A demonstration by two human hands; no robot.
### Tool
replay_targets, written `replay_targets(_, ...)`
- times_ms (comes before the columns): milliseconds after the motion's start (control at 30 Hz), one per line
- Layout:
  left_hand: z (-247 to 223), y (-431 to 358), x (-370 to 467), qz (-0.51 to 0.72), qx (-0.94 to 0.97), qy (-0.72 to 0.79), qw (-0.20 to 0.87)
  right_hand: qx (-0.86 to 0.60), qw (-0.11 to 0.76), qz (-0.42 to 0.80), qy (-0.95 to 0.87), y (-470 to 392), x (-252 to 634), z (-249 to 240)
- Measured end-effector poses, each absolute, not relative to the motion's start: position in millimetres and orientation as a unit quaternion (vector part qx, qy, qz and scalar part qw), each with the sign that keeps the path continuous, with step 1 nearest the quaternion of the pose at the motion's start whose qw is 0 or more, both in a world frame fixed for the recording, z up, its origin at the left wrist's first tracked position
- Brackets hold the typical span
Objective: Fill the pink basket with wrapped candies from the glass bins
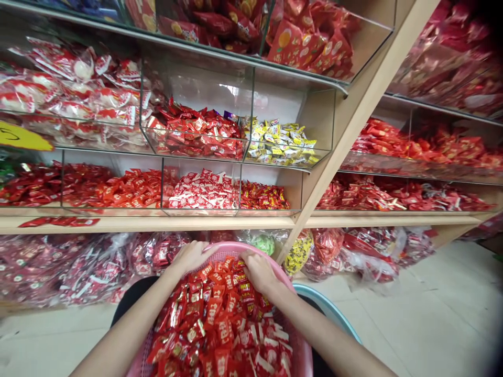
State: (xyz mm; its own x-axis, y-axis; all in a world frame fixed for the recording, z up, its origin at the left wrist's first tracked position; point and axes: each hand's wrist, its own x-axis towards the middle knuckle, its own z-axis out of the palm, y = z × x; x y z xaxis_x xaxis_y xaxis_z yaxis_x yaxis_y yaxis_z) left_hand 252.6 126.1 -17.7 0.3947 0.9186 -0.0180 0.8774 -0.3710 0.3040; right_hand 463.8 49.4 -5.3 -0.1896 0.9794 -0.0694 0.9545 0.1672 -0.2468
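Note:
A pink plastic basket sits low in front of me, heaped with wrapped candies in red, orange-red and gold wrappers. My left hand grips the basket's far left rim, its thumb over the edge and its other fingers mostly hidden. Inside the far right rim, my right hand is closed, its curled fingers down among dark red candies with yellow print. How many candies it holds is hidden. Candies with red and white wrappers lie at the near right of the heap.
Clear-fronted bins on a wooden shelf hold red candies, yellow-white candies and red-white candies. Bulging plastic bags line the floor beneath. A blue basin stands partly behind the basket. Loose red packets lie on the ledge.

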Motion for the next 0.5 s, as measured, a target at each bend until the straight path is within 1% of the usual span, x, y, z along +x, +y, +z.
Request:
replay_targets(167,-18,127,251,0.073,0.822,0.549,0.132,-0.632,0.016,0.097,-0.769,46,464,-10)
replay_targets(267,-19,127,251,0.072,0.822,0.55,0.131,-0.623,0.011,0.095,-0.776,43,465,-9)
replay_targets(400,-19,127,251,0.072,0.82,0.553,0.131,-0.619,0.036,0.105,-0.778,44,466,-12)
replay_targets(500,-20,127,251,0.071,0.819,0.554,0.133,-0.619,0.071,0.111,-0.774,47,469,-18)
